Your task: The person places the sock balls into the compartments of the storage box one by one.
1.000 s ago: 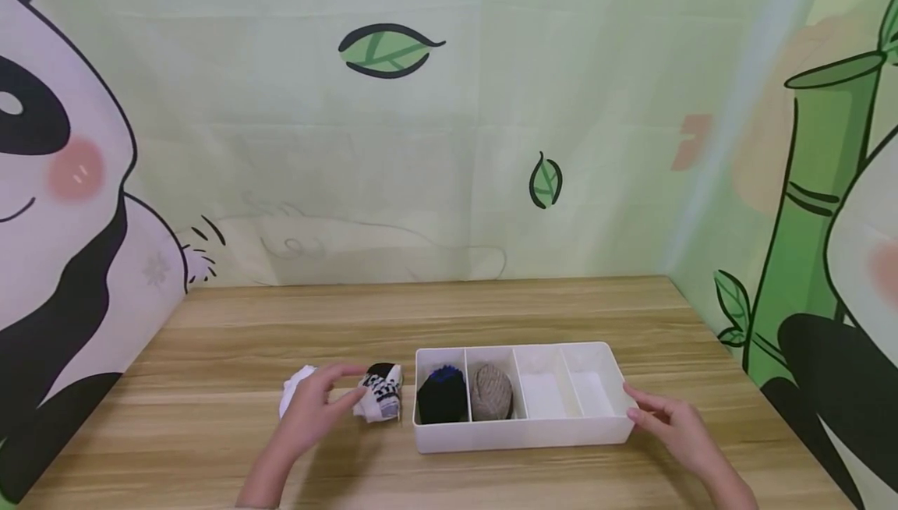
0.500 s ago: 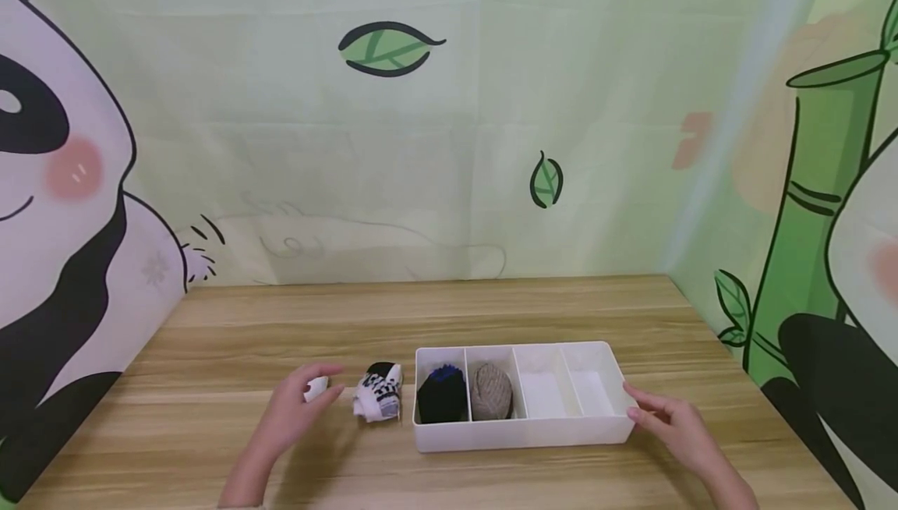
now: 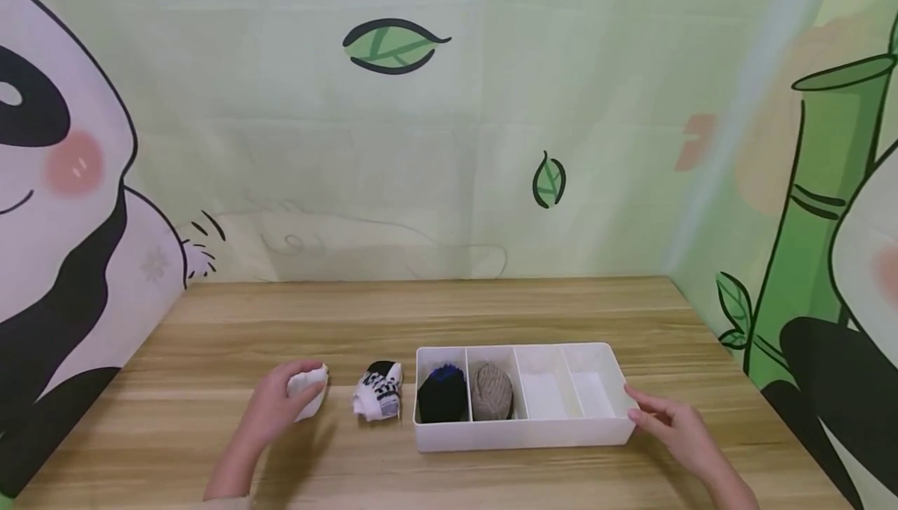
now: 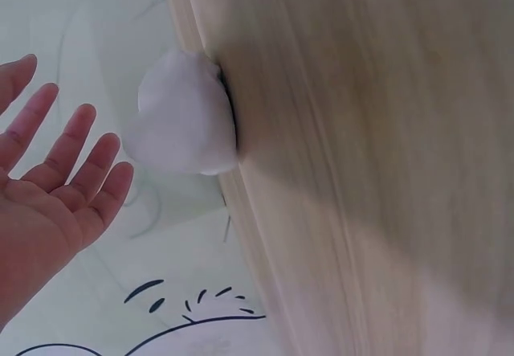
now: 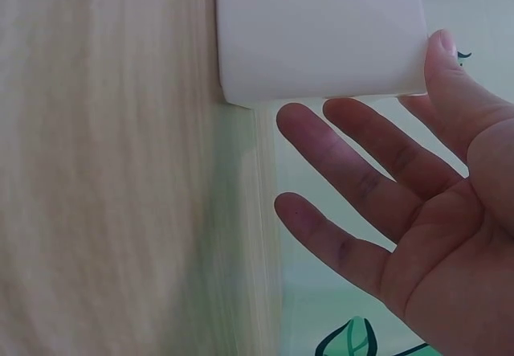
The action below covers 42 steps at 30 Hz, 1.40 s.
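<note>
A bundled white sock [image 3: 313,391] lies on the table, partly hidden in the head view by my left hand [image 3: 273,401]. In the left wrist view, the left fingers [image 4: 74,135] are spread and relaxed, with a gap between them and this white bundle [image 4: 183,115]. To its right sits a rolled black-and-white patterned sock [image 3: 379,393]. My right hand [image 3: 677,428] touches the right end of a white divided box [image 3: 522,436] with thumb and index finger; the other fingers [image 5: 333,243] stay loosely extended. The box holds a black rolled sock [image 3: 442,397] and a taupe one [image 3: 493,391].
The two right compartments [image 3: 592,394] of the box show bare white floors. Beneath everything is a wood-grain table [image 3: 421,311]. A fabric backdrop [image 3: 295,89] printed with pandas, leaves and bamboo rises behind its far edge and along the sides.
My left hand has moved left from beside the patterned sock to the white bundle, more of which now shows. The right hand and the box have stayed put.
</note>
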### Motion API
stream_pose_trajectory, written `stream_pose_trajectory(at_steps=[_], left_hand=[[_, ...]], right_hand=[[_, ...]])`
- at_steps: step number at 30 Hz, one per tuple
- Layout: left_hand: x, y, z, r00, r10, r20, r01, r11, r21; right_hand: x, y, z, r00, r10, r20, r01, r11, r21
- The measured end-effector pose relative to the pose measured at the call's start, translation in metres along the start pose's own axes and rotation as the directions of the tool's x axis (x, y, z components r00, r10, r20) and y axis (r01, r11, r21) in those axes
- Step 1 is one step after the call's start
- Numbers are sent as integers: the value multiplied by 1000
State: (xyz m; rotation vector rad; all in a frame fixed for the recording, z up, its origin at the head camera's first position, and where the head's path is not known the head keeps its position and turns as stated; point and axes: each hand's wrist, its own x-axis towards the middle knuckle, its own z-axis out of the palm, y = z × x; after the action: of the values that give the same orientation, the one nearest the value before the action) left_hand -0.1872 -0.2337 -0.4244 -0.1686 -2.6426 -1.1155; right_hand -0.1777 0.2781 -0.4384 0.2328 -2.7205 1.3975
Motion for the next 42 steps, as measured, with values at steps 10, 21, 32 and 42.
stream_pose_trajectory(at_steps=[10,21,32,42], left_hand=[[7,-7,-7,999,22,42,-25,997,70],[13,-13,-11,991,27,133,-39,996,86],[16,-17,-11,973,-2,229,-27,992,125],[23,-27,-8,965,-30,260,-16,985,173]], right_hand=[[-3,0,0,1000,-24,-11,24,1000,4],[-1,1,-1,1000,-19,-8,19,1000,4],[-1,0,-1,999,-32,-14,32,999,12],[0,0,0,1000,-22,-8,22,1000,18]])
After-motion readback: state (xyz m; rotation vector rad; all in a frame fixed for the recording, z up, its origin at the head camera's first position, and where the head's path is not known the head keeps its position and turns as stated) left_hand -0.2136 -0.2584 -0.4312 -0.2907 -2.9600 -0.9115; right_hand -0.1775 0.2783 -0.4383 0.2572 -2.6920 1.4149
